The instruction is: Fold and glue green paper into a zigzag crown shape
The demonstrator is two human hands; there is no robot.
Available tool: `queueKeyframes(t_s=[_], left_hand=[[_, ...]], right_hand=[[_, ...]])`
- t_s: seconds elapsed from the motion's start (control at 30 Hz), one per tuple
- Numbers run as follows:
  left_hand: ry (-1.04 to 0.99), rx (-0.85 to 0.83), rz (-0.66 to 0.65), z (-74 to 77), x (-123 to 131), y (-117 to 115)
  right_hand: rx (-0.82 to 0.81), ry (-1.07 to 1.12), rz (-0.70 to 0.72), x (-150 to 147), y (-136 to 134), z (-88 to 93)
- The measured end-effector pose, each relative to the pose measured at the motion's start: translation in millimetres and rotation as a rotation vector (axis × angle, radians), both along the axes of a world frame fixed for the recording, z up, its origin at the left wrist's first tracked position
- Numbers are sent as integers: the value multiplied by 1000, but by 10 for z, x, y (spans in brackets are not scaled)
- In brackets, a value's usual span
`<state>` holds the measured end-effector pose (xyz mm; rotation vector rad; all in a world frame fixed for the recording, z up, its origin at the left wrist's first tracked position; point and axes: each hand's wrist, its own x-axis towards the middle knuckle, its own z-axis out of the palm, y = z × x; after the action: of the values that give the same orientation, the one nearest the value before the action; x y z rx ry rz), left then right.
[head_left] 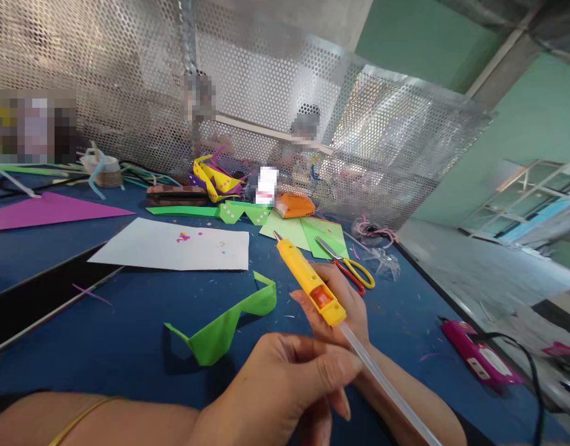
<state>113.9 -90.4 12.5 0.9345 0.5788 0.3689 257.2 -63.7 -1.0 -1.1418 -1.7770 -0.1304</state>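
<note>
My right hand (345, 297) is closed around a yellow glue gun (308, 275), its nozzle pointing up and away to the left. A long translucent glue stick (390, 384) runs out of the gun's back end. Beside that stick, my left hand (285, 384) is pinched, thumb and fingers together; whether anything sits between the tips is hidden. Left of the gun, a pair of folded green paper glasses (224, 319) stands on the blue table (140, 371). Beyond my right hand lie scissors (347, 263) with red and yellow handles.
White paper (150, 244) with small colored bits lies ahead. Farther back are decorated green paper glasses (243, 213), yellow paper glasses (215, 179), an orange packet (295, 205) and a lit phone (266, 184). A magenta power strip (480, 353) with a black cord is at right. Perforated metal panel (261, 80) stands behind.
</note>
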Motion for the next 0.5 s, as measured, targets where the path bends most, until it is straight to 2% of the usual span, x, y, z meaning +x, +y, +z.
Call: queueKeyframes(t_s=[0.23, 0.37, 0.5], left_hand=[[-36, -98, 52, 119, 107, 7], [-6, -66, 125, 108, 121, -16], [-40, -54, 108, 92, 116, -6]], right_hand=[[-17, 6, -9, -12, -17, -9], [-38, -20, -39, -19, -15, -32], [-31, -25, -49, -29, -5, -66]])
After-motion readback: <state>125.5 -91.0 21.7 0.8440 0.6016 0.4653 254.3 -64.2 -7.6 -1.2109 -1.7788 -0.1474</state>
